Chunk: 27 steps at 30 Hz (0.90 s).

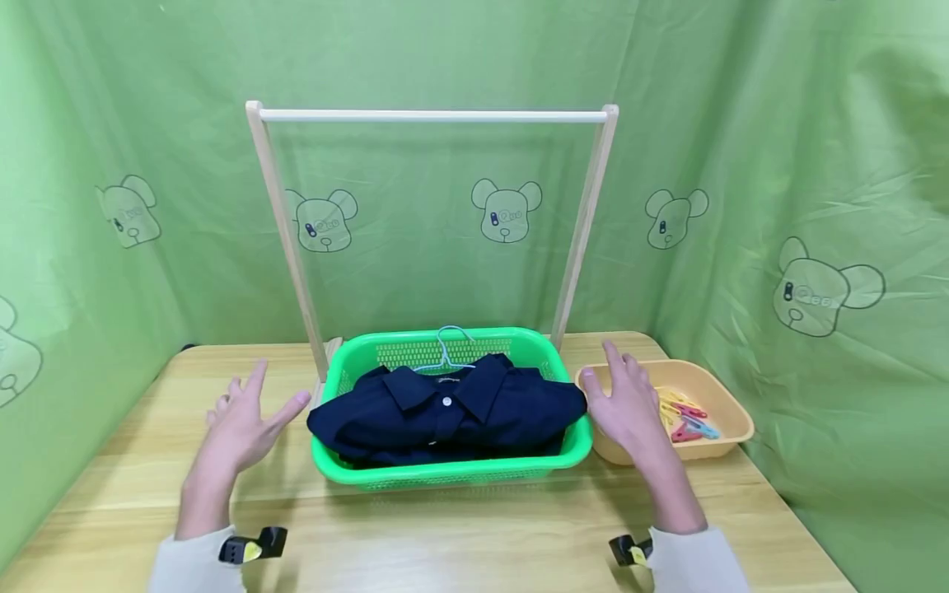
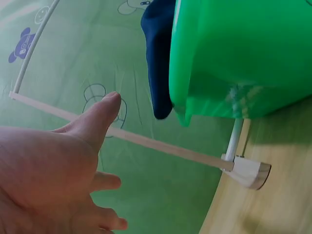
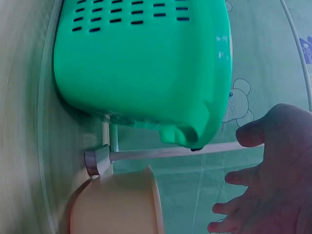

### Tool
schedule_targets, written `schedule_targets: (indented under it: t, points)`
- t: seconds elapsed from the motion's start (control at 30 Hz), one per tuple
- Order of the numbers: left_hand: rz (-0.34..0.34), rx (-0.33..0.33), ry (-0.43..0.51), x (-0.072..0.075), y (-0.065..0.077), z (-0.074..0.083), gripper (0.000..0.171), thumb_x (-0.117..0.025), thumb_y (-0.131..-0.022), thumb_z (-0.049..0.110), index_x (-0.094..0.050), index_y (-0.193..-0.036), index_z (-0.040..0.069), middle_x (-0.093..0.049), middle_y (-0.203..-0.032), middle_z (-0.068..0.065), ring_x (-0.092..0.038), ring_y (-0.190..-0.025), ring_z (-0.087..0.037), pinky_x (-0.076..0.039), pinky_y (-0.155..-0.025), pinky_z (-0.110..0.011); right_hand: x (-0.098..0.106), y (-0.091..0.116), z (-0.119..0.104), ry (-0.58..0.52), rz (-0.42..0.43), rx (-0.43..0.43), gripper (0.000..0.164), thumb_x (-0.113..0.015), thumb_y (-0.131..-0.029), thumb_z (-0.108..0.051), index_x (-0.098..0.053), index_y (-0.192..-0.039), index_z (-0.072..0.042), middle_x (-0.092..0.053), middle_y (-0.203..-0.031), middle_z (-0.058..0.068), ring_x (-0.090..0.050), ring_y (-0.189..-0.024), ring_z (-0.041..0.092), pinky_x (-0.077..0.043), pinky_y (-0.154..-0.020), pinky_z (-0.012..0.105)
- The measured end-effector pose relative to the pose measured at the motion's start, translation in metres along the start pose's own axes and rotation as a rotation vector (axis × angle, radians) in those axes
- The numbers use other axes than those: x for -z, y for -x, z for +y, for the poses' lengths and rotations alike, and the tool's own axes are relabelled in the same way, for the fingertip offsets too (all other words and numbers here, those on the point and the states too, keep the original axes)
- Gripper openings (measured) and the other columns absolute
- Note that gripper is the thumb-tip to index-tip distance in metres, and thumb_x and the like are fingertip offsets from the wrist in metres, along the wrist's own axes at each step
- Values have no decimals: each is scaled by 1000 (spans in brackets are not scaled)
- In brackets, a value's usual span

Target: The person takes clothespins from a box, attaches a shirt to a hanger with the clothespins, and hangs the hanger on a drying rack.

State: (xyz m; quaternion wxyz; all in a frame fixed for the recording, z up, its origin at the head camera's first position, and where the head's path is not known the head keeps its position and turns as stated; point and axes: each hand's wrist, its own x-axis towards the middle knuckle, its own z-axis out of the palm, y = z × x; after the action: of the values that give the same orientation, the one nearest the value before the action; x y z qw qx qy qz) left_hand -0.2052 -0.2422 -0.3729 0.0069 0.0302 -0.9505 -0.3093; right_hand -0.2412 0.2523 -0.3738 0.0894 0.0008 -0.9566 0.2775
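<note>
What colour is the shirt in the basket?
The shirt is dark navy blue; the head view shows it best.

A dark navy shirt (image 1: pixel 474 420) heaped in a bright green basket (image 1: pixel 445 471), with a pale hanger (image 1: pixel 443 356) at its collar.

The shirt lies bunched and face up across the basket, its pointed collar towards the far side, a pale button at the collar's base and another showing lower down; its left and right ends spill over the rim. The hanger's thin hook stands clear of the collar at the far side, its opening to the right, the lower parts running under the cloth. The basket, rounded at the corners and perforated in its walls, sits upright on the tabletop (image 1: pixel 356 543), between the left hand (image 1: pixel 239 424) and the right hand (image 1: pixel 628 403).
</note>
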Motion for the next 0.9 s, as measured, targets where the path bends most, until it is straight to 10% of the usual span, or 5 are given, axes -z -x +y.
schedule_targets:
  t: [0.9]
  points:
    - [-109,-146,-21,-23,3,39,79,-45,-103,56,-23,-160,4,-14,-158,-42,-14,-144,-63,-18,-114,-73,-23,10,-27,-68,-65,126,52,-48,-107,-24,-37,-155,-9,-39,-157,22,-35,-145,45,-30,-116,61]
